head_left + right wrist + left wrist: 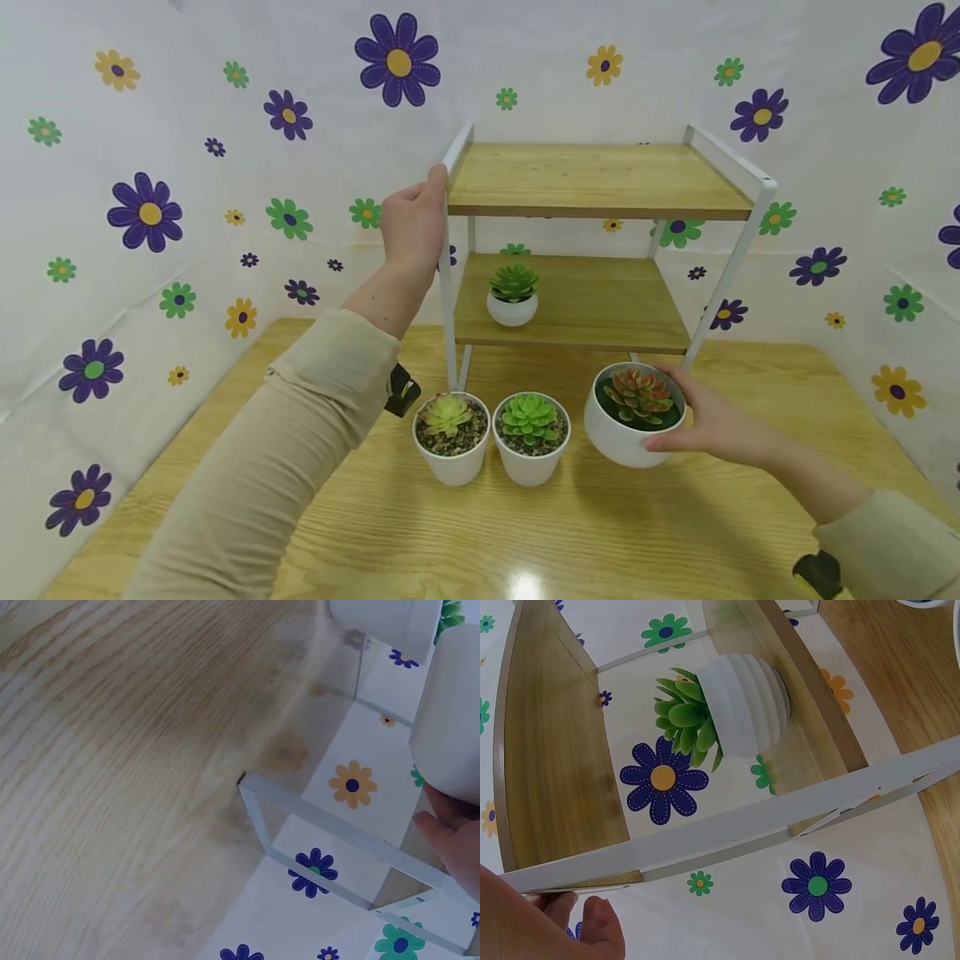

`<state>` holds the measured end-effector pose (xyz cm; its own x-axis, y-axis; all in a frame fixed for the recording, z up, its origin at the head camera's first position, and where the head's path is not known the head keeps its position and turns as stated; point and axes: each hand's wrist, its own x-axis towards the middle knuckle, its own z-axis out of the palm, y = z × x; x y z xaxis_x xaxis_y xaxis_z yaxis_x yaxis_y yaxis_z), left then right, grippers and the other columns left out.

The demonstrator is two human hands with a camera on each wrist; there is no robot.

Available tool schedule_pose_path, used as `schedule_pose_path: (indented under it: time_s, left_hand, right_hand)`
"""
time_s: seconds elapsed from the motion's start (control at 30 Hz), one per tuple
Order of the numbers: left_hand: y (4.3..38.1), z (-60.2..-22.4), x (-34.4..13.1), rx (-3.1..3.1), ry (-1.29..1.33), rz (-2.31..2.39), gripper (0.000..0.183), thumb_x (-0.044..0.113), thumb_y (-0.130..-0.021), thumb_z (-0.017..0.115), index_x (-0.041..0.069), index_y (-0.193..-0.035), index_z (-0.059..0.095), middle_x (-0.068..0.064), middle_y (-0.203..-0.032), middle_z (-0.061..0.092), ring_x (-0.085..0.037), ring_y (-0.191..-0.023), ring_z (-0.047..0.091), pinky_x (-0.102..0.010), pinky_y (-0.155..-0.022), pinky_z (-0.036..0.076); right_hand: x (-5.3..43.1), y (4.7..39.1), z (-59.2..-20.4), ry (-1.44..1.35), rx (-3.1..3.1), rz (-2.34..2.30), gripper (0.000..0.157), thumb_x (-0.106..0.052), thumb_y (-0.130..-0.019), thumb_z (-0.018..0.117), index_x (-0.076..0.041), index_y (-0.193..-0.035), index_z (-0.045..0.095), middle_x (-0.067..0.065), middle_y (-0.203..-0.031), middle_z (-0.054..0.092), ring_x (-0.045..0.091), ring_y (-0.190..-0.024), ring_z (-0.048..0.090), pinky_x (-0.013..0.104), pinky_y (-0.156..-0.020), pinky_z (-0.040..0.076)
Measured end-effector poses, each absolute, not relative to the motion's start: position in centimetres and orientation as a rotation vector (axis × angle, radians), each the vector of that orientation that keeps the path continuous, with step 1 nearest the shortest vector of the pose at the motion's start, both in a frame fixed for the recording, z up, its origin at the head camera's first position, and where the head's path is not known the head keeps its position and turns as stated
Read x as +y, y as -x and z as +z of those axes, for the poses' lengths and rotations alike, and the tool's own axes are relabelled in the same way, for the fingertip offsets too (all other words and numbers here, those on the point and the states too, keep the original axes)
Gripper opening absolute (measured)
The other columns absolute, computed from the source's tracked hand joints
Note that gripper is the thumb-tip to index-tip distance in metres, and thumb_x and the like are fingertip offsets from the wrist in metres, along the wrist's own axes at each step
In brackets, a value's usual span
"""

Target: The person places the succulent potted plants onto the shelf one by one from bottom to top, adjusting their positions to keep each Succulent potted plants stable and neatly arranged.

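My left hand (414, 223) grips the upper left post of a two-tier shelf rack (592, 177) with a white metal frame and wooden boards. In the left wrist view, its fingertips (604, 924) curl behind the white frame. On the rack's lower board sits a small green succulent (513, 287) in a ribbed white pot (744, 705). My right hand (708, 421) holds a reddish-green succulent (640, 395) in a round white pot, thumb at the front and fingers round the far side. The pot is raised above the table in front of the rack, tilted slightly.
Two succulents in white pots with gravel, one yellowish (448, 415) and one bright green (529, 418), stand side by side on the wooden table (420, 542), left of the held pot. A white flower-printed cloth (322, 50) hangs behind and at both sides.
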<state>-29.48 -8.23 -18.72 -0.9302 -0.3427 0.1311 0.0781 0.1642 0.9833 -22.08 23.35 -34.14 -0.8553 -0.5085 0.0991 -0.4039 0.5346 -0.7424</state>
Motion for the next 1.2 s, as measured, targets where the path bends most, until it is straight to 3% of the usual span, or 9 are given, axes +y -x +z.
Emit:
schedule_pose_path:
  time_s: [0.5,0.7,1.2]
  left_hand:
    - [29.6,-18.7,-8.2,-2.118,-0.248,-1.831,0.046,0.044,-0.092,0.046,0.015,-0.058,0.035,0.001,-0.07,0.033,-0.013,-0.076,0.039,-0.026,-0.065,0.034]
    - [29.5,-18.7,-8.3,-2.13,-0.246,-1.824,0.045,0.044,-0.092,0.045,0.015,-0.059,0.036,0.001,-0.075,0.036,-0.013,-0.081,0.041,-0.026,-0.067,0.035]
    - [29.4,-18.6,-8.3,-2.134,-0.275,-1.829,0.041,0.043,-0.092,0.046,0.015,-0.063,0.044,0.0,-0.09,0.046,-0.013,-0.09,0.043,-0.027,-0.072,0.037]
  right_hand:
    - [23.3,21.9,-31.9,0.718,2.645,-1.211,0.083,-0.021,-0.075,0.076,0.0,-0.139,0.026,0.023,-0.129,0.048,0.038,-0.117,0.048,0.056,-0.092,0.041]
    - [22.9,22.0,-30.8,0.663,2.67,-1.213,0.084,-0.022,-0.076,0.075,0.001,-0.14,0.025,0.024,-0.132,0.046,0.041,-0.119,0.046,0.064,-0.095,0.035]
    - [21.6,22.7,-28.5,0.532,2.743,-1.228,0.092,-0.027,-0.077,0.074,0.006,-0.143,0.018,0.028,-0.136,0.039,0.043,-0.123,0.043,0.061,-0.099,0.035]
